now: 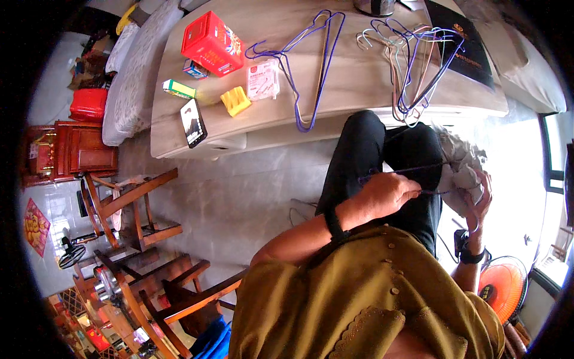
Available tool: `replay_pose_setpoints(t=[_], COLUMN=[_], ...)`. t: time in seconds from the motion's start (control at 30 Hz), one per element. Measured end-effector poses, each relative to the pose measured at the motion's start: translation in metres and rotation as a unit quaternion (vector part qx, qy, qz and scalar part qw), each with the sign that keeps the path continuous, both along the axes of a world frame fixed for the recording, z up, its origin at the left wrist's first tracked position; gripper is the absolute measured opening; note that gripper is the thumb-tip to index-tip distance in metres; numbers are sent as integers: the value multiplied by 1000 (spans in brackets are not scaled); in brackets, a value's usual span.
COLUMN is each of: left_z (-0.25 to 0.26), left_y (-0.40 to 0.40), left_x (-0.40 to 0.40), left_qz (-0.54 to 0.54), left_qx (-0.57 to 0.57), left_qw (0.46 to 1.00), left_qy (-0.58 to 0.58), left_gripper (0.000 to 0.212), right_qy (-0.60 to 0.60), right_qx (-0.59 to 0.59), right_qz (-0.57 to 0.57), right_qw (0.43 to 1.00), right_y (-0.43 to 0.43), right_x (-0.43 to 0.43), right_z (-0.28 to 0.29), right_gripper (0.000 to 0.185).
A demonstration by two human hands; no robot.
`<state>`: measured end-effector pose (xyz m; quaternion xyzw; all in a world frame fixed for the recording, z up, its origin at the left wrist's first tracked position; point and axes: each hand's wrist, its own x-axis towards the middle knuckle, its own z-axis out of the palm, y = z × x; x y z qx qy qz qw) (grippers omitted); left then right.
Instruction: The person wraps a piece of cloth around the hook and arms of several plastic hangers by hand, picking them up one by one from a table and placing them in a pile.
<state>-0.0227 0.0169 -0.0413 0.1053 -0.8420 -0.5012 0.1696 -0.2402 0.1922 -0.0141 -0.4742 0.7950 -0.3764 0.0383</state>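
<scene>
My left hand [391, 192], with a black band at the wrist, is closed on a thin dark wire hanger [423, 168] over my lap. The hanger's far end reaches into a bunched grey cloth [459, 164] and is hidden there. My right hand [480, 197] grips this cloth from its right side, beyond my right knee. On the table [264, 121] in front of me lie a purple wire hanger [291, 80], with a paler one along it, and a tangled pile of coloured wire hangers [410, 67] near the front edge.
The table also bears a red tin [213, 45], a phone [193, 123] with a lit screen, a yellow object [235, 101], a clear plastic box [263, 80] and a black folder-like sheet [462, 49]. An orange fan [502, 287] stands at my right, wooden chairs [148, 211] at my left.
</scene>
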Motion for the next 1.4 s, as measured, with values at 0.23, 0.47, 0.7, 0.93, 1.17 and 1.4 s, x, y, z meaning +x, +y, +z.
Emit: replay_pose_setpoints(t=[0.23, 0.47, 0.7, 0.93, 1.17, 1.4], left_z=[3, 23, 6, 9, 7, 4], left_y=[-2, -28, -22, -37, -45, -42], left_x=[6, 11, 8, 4, 4, 8], left_qz=[-32, 6, 4, -9, 2, -11], left_qx=[62, 45, 37, 15, 41, 38], left_qw=[997, 999, 999, 999, 999, 999], left_qy=[17, 21, 38, 28, 17, 7], left_gripper=[17, 18, 18, 19, 19, 17], right_qy=[-174, -196, 71, 8, 41, 38], right_qx=[-123, -114, 33, 12, -4, 11], right_qz=[-123, -90, 0, -17, -6, 11], right_qw=[969, 970, 997, 1000, 999, 999], right_y=[45, 31, -9, 0, -2, -32], right_x=[-35, -24, 3, -36, -33, 20], right_z=[-45, 7, -1, -27, -28, 11], right_gripper=[55, 58, 56, 35, 44, 35])
